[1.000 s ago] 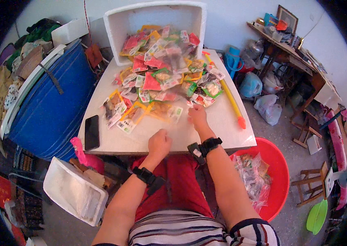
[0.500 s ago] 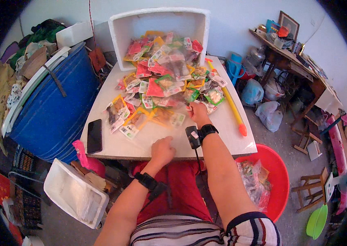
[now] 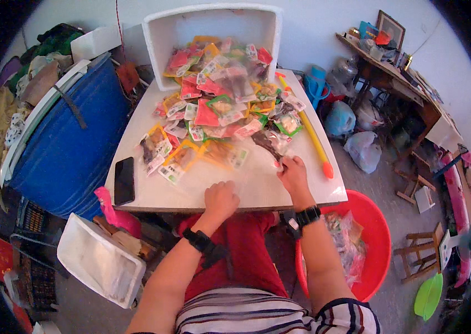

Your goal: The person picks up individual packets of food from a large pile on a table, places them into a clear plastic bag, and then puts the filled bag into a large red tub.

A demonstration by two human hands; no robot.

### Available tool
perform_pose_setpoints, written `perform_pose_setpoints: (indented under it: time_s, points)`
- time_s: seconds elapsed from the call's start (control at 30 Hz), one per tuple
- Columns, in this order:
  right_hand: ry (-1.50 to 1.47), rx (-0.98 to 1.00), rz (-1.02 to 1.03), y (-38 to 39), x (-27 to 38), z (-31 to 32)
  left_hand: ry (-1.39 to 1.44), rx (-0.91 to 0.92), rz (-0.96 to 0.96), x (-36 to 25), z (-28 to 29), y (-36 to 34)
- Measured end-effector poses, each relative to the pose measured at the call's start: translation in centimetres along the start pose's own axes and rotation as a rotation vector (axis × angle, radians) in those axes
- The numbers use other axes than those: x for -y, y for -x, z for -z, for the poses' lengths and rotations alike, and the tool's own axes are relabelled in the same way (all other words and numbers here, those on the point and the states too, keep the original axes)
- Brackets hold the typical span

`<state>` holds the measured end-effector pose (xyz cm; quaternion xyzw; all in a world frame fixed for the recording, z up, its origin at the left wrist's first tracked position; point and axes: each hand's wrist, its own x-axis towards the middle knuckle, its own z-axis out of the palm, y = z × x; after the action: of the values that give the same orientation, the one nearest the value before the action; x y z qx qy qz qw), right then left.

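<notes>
My right hand pinches the corner of a snack packet with dark contents, near the right front of the white table. My left hand is closed, resting at the table's front edge; its palm side is hidden, so I cannot tell whether anything is in it. A heap of small snack packets, red, yellow and green, spills from a white foam box lying on its side. The yellow-edged packets lie nearest my left hand.
A yellow tube with orange ends lies along the table's right side; a black phone lies at left. Below right stands a red basin holding packets. A white foam box and a blue barrel stand left.
My right hand has moved from the heap toward the right front, drawing the dark packet out. My left hand stays near the table edge, its fingers curled more. The view has shifted slightly.
</notes>
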<state>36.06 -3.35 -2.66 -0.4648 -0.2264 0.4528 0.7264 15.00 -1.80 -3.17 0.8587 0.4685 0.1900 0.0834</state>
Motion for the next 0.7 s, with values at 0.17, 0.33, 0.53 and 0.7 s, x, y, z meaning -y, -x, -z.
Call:
perform_pose_setpoints:
  time_s: [0.17, 0.33, 0.53, 0.7]
  points:
    - [-0.007, -0.137, -0.043, 5.4, 1.9, 2.0, 0.094, -0.077, 0.004, 0.1, -0.7, -0.1]
    - [0.024, -0.029, -0.017, 8.8, 0.3, 5.1, 0.154, 0.018, 0.084, 0.0, -0.6, -0.4]
    - [0.199, 0.017, -0.085, 10.0, -0.2, 5.4, 0.294, 0.008, 0.167, -0.5, -0.2, -0.4]
    - [0.085, 0.023, -0.092, 10.1, 0.2, 4.8, 0.448, -0.065, 0.247, -0.4, -0.3, -0.2]
